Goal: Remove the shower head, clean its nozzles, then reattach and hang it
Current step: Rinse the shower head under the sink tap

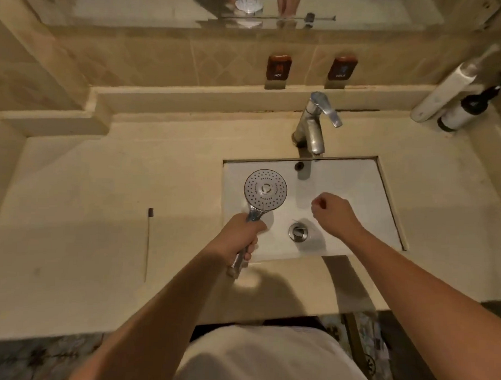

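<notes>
A chrome shower head [265, 189] with a round, dotted nozzle face turned up is held over the left part of the white sink basin [354, 190]. My left hand [239, 240] grips its handle, whose bare end sticks out below my fist with no hose on it. My right hand [332, 212] hovers over the basin just right of the drain [298, 232]. Its fingers are curled, with thumb and forefinger pinched together. Whether they hold something thin I cannot tell.
A chrome faucet [314, 126] stands behind the basin. A thin dark-tipped brush [149, 237] lies on the beige counter to the left. A white electric toothbrush [446, 88] and a dark-capped bottle [468, 109] lean at the back right. A mirror [164, 7] runs above.
</notes>
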`<state>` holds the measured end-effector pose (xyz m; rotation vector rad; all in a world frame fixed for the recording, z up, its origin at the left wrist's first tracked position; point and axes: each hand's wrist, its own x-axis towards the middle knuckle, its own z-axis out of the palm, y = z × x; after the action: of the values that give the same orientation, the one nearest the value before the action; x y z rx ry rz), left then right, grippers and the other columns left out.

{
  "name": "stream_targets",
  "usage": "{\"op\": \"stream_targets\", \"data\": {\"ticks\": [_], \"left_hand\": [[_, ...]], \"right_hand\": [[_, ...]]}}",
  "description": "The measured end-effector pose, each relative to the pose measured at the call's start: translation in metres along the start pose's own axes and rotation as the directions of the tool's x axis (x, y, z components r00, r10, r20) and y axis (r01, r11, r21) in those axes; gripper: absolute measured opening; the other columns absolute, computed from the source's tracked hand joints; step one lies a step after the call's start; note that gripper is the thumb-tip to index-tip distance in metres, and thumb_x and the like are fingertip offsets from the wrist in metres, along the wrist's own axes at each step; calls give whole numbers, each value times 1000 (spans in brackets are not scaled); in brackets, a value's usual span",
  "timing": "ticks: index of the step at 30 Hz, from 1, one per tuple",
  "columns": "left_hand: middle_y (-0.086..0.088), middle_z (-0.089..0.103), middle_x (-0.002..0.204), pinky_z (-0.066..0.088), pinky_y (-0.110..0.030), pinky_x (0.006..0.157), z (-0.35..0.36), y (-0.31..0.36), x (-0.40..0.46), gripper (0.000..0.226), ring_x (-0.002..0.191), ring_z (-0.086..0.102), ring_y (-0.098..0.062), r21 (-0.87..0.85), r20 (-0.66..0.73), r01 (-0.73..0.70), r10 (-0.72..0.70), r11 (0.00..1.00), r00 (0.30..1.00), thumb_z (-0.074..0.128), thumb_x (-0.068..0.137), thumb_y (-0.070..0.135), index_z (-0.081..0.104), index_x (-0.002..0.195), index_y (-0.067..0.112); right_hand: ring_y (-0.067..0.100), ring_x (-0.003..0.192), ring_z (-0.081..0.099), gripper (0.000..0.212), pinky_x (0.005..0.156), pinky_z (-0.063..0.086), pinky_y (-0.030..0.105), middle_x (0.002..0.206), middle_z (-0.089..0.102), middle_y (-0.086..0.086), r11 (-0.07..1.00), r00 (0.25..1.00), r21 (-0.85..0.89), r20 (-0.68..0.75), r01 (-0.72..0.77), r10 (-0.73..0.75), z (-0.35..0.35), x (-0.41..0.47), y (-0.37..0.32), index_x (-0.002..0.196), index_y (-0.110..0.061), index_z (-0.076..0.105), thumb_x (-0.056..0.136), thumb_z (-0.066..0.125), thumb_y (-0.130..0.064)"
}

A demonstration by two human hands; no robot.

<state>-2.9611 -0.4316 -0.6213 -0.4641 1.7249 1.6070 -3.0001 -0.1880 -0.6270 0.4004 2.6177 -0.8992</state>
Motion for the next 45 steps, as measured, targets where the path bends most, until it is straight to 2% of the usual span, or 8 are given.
{"op": "stream_targets", "data": {"ticks": [4,9,13,15,18,25,35,45], "left_hand": [[-4,46,57,36,-23,41,62,15,18,16,40,41,-16,-76,-42,97,-100,992,994,63,90,20,56,98,8],[-2,45,53,33,-21,38,95,34,32,10,36,38,-13,-135,-112,121,-137,983,984,60,95,14,52,89,10],[-2,45,52,33,-21,37,104,51,45,11,36,38,-13,-141,-142,128,-149,982,979,59,94,11,52,86,9],[-3,44,53,34,-21,37,109,59,50,12,35,37,-13,-126,-139,149,-167,981,976,59,95,11,52,85,9],[-4,43,54,33,-20,37,113,69,59,12,34,37,-13,-99,-140,166,-179,981,974,57,96,11,51,86,8],[-2,45,47,34,-19,37,124,78,76,4,32,38,-12,-82,-133,161,-171,983,976,54,97,9,53,94,6],[3,50,39,37,-21,41,135,68,90,4,36,40,-13,-59,-137,170,-176,984,975,56,94,10,56,90,7],[-8,48,60,38,-24,41,134,63,97,5,42,42,-16,-11,-158,155,-155,988,975,55,94,6,57,99,5]], "right_hand": [[25,102,61,34,82,47,29,115,65,11,991,985,-29,-108,131,-133,-65,44,9,125,-8,59,95,51,-21],[29,124,49,51,95,41,35,139,50,11,930,919,-163,-172,329,-355,-111,84,-22,141,-10,39,93,56,-16],[25,105,54,56,69,39,34,118,53,2,794,821,-347,-102,499,-561,-126,106,-52,126,-20,42,79,59,5],[27,120,48,70,79,47,37,135,47,6,686,794,-493,17,535,-608,-126,114,-61,138,-15,38,76,60,10],[24,143,29,82,108,36,34,157,28,9,595,784,-598,93,537,-614,-125,125,-70,150,-8,25,79,63,9],[28,122,50,69,83,50,37,143,42,12,523,760,-636,158,567,-631,-132,132,-82,140,-6,36,77,60,10],[26,142,32,79,102,43,38,158,27,12,508,749,-626,192,591,-635,-131,143,-80,149,-7,27,79,61,10],[27,141,35,83,103,42,36,158,27,12,483,724,-620,210,618,-657,-133,149,-79,151,-8,26,78,60,12]]}}
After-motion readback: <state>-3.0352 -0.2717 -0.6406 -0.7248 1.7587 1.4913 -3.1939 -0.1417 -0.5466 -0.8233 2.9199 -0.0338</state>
